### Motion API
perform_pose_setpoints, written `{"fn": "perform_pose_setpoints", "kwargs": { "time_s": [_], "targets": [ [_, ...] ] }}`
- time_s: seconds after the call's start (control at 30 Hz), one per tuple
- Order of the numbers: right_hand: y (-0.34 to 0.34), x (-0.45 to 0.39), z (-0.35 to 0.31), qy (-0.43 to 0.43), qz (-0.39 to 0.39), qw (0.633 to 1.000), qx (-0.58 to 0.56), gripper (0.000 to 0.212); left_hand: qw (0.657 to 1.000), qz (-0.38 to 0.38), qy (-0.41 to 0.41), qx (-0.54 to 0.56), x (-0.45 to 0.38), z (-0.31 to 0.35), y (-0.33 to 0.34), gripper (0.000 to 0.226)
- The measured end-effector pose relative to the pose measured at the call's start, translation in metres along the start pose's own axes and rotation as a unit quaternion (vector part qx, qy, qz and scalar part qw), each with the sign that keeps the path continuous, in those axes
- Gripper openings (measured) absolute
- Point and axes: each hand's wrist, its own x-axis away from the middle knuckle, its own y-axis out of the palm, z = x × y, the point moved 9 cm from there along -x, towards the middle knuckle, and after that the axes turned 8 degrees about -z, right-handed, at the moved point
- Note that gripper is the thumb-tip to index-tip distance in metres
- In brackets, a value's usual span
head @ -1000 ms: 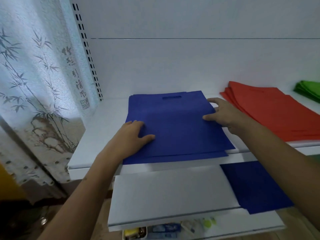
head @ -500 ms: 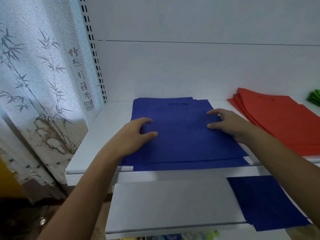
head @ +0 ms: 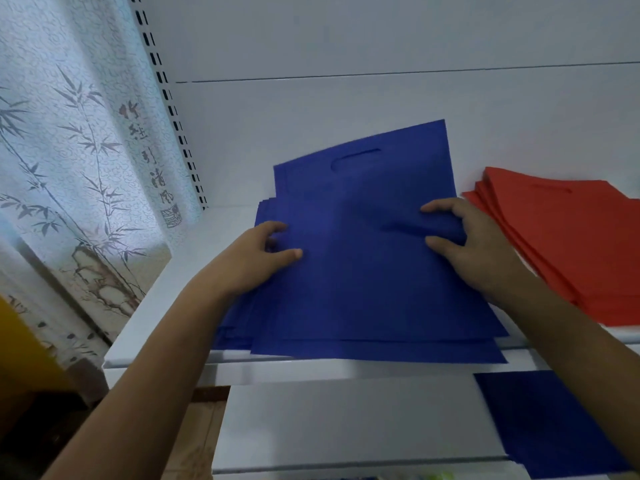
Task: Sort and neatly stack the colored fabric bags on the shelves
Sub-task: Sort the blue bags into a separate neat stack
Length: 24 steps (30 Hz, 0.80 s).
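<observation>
A stack of blue fabric bags (head: 360, 278) lies on the white upper shelf (head: 162, 303), its far end lifted and tilted so the cut-out handle shows. My left hand (head: 256, 261) grips the stack's left edge, thumb on top and fingers curled under. My right hand (head: 464, 244) grips the right edge the same way. A stack of red bags (head: 568, 244) lies flat to the right on the same shelf. Another blue bag (head: 550, 420) lies on the lower shelf at the right.
A lower white shelf (head: 346, 420) juts out below the upper one. A slotted shelf upright (head: 166, 98) runs up the back left. A bamboo-print curtain (head: 69, 161) hangs at the left. The white back panel (head: 346, 98) stands close behind the bags.
Both hands have gone from resting flat on the blue stack to gripping its side edges. The stack's far end has risen off the shelf and tilted. The view moved closer.
</observation>
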Motion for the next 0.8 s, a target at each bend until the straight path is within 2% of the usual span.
{"fn": "perform_pose_setpoints", "kwargs": {
  "time_s": [0.1,0.23,0.3,0.4,0.43,0.5,0.57,0.6,0.8],
  "targets": [
    [-0.008,-0.001,0.012,0.028,0.016,0.994,-0.101,0.041,1.000,0.009,-0.003,0.014,-0.007,0.003,0.000,0.064],
    [-0.008,-0.003,0.028,0.061,0.002,0.987,-0.151,0.045,0.987,-0.040,0.013,0.156,-0.010,0.013,0.009,0.063],
    [-0.006,-0.002,0.031,0.072,-0.008,0.988,-0.135,0.046,0.983,-0.052,0.020,0.175,-0.010,0.018,0.014,0.055],
    [-0.002,-0.001,0.029,0.074,-0.025,0.997,-0.025,0.047,0.980,-0.090,0.018,0.178,-0.006,0.022,0.026,0.043],
    [0.001,0.000,0.027,0.074,-0.037,0.996,0.025,0.048,0.983,-0.109,0.014,0.149,-0.005,0.021,0.033,0.045],
    [0.009,0.001,0.023,0.075,-0.054,0.987,0.135,0.053,0.995,-0.103,0.007,-0.016,-0.002,0.022,0.037,0.056],
    [0.014,0.001,0.019,0.091,-0.052,0.967,0.231,0.063,0.983,-0.060,0.016,-0.175,0.002,0.031,0.035,0.059],
    [0.016,0.001,0.018,0.103,-0.057,0.957,0.264,0.067,0.976,-0.057,0.028,-0.208,0.005,0.037,0.037,0.058],
    [0.015,-0.001,0.008,0.157,-0.097,0.940,0.288,0.064,0.968,-0.064,0.088,-0.227,0.030,0.047,0.041,0.050]
  ]
}}
